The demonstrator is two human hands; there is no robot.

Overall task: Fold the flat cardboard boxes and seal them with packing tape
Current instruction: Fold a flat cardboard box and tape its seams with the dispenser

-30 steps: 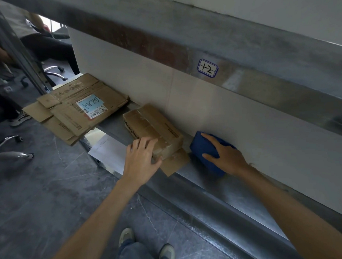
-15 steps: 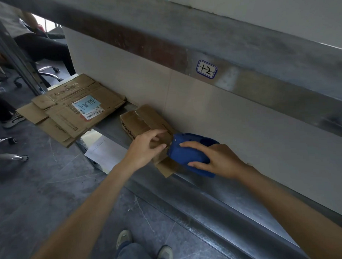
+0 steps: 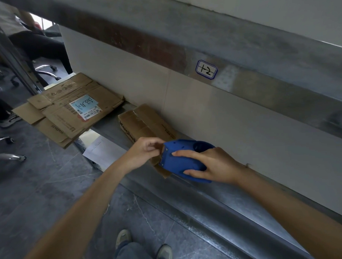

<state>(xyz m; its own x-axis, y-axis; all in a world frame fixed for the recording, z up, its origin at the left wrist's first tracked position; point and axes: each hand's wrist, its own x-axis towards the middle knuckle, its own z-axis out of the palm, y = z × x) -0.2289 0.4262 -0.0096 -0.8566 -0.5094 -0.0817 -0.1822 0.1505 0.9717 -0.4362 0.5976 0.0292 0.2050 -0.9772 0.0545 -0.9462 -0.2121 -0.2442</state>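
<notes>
Currently gripping the blue tape dispenser (image 3: 179,158) with the right hand (image 3: 216,164), fingers curled round it, at the near end of the folded box (image 3: 144,122) on the bench (image 3: 217,203). Pinching with the left hand (image 3: 143,151) at the dispenser's front edge; cannot tell on what. Farther left, flat cardboard (image 3: 68,111).

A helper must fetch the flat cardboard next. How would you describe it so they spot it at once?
Follow the steel ledge below the white wall to its far left end. The flat cardboard lies there, overhanging the edge. Unlike the folded box beside it, it carries a blue shipping label.
</notes>
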